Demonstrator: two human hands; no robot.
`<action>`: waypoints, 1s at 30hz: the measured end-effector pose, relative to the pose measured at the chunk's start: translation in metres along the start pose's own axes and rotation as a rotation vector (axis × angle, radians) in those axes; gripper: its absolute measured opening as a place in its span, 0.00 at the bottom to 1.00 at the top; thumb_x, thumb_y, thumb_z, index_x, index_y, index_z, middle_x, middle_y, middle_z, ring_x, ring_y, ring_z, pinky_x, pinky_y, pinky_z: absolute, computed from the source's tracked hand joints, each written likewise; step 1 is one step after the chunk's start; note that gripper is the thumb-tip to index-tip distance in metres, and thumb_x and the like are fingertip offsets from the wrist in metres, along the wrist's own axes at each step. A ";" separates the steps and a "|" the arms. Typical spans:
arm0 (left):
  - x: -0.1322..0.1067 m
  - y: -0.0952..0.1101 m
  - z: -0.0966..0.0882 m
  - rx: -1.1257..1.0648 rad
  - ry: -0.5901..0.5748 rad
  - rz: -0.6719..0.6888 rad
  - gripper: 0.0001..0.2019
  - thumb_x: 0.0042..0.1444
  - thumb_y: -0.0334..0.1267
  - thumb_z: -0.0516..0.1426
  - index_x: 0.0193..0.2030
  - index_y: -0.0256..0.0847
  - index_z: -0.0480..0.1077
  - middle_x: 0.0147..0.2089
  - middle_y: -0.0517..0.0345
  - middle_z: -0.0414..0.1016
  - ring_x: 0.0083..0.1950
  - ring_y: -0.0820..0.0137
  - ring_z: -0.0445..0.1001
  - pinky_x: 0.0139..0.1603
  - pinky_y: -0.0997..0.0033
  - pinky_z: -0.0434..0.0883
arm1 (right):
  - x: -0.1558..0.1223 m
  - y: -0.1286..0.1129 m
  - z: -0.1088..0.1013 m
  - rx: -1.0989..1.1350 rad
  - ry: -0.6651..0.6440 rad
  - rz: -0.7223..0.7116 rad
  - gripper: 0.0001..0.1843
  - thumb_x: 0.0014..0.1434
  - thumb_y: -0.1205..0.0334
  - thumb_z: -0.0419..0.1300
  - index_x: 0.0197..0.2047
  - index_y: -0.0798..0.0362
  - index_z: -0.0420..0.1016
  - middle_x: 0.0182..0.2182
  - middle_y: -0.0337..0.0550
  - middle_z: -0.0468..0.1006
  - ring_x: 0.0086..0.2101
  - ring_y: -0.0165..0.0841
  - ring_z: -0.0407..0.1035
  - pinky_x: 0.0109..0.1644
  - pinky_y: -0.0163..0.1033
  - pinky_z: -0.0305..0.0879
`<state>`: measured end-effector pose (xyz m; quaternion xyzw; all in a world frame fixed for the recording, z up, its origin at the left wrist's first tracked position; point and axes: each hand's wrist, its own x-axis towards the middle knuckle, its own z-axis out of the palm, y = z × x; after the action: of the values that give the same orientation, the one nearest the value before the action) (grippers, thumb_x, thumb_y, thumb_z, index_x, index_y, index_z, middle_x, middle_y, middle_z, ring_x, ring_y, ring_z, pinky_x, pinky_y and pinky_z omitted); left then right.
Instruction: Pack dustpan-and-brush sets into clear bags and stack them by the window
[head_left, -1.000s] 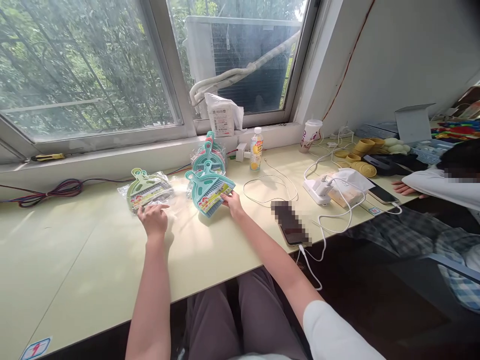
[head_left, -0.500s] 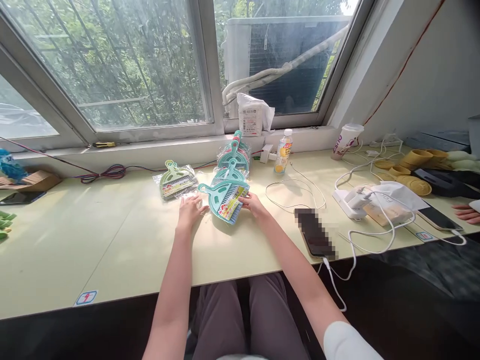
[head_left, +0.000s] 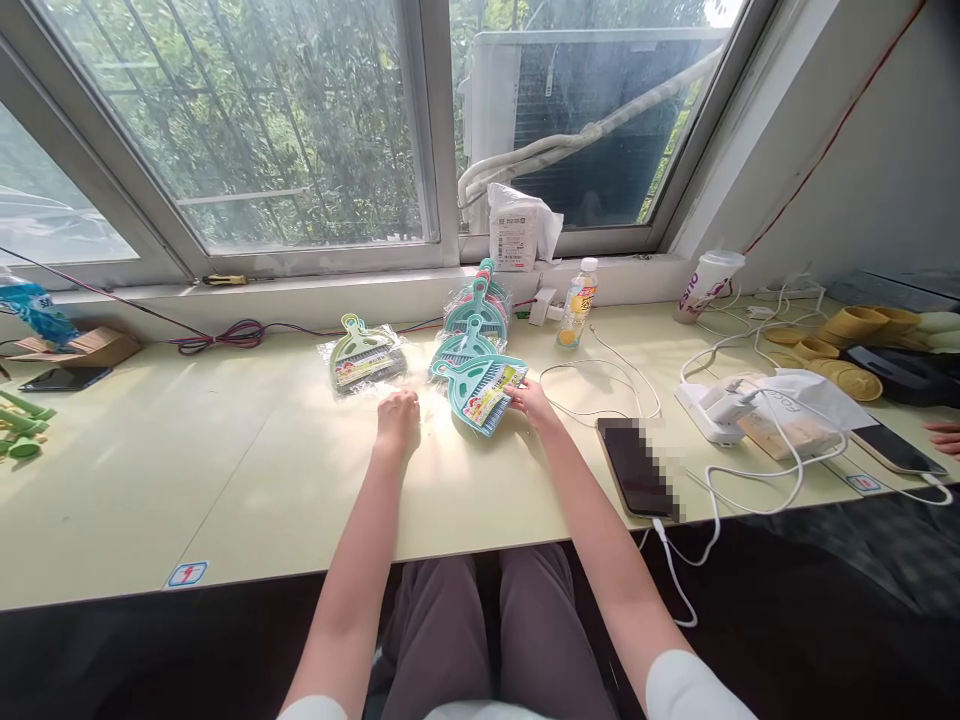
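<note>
My right hand [head_left: 531, 402] grips the right edge of a teal dustpan and brush set [head_left: 486, 396], its bristles and printed label facing up. My left hand [head_left: 397, 415] is closed beside it, fingers curled together near the tabletop; what they hold, if anything, is hidden, though clear shiny plastic shows close by. Behind the held set lies another teal dustpan set [head_left: 466, 342], and beyond it a stack of wrapped dustpan sets [head_left: 480, 305] in teal and pink. Green dustpan sets [head_left: 367, 357] in clear wrap lie beyond my left hand.
A phone [head_left: 637, 470] on a cable lies right of my right arm. A juice bottle [head_left: 577, 305], a power strip [head_left: 709, 415], a paper cup [head_left: 709, 287] and loose white cables stand farther right. Green plastic parts [head_left: 22, 425] sit at the table's left end. Another person's hand [head_left: 946, 438] shows far right.
My left hand's fingers have curled shut beside the dustpan. The held teal set has turned slightly and shifted a little right with my right hand. The camera view has turned slightly left.
</note>
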<state>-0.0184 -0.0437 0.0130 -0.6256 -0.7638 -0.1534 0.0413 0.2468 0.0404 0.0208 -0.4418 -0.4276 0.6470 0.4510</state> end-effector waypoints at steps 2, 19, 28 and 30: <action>0.001 0.000 0.000 -0.013 0.016 -0.022 0.18 0.61 0.34 0.50 0.53 0.37 0.74 0.48 0.41 0.78 0.51 0.52 0.75 0.50 0.56 0.68 | 0.000 0.000 0.000 0.001 -0.009 0.004 0.09 0.52 0.74 0.65 0.38 0.55 0.74 0.37 0.46 0.83 0.37 0.37 0.79 0.47 0.44 0.78; 0.005 -0.010 -0.002 -0.079 0.215 -0.233 0.20 0.66 0.38 0.44 0.51 0.36 0.75 0.50 0.38 0.77 0.54 0.51 0.72 0.51 0.56 0.66 | -0.002 -0.001 0.006 0.015 -0.022 -0.017 0.10 0.51 0.73 0.65 0.38 0.56 0.75 0.35 0.46 0.83 0.35 0.37 0.79 0.46 0.46 0.78; 0.004 -0.013 -0.008 -0.181 0.373 -0.313 0.22 0.68 0.40 0.43 0.54 0.37 0.75 0.50 0.38 0.77 0.55 0.51 0.72 0.53 0.55 0.65 | -0.003 -0.002 0.004 0.004 -0.245 -0.038 0.19 0.45 0.66 0.72 0.42 0.56 0.77 0.36 0.48 0.84 0.36 0.40 0.79 0.41 0.44 0.79; 0.004 -0.014 -0.008 -0.185 0.412 -0.337 0.22 0.68 0.41 0.43 0.54 0.37 0.75 0.50 0.39 0.77 0.54 0.51 0.72 0.51 0.56 0.65 | -0.003 0.000 0.003 -0.027 -0.308 -0.030 0.21 0.44 0.64 0.73 0.42 0.56 0.78 0.37 0.49 0.84 0.36 0.40 0.79 0.40 0.44 0.79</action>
<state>-0.0341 -0.0449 0.0188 -0.4466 -0.8153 -0.3510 0.1123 0.2442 0.0373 0.0223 -0.3369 -0.5071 0.6944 0.3836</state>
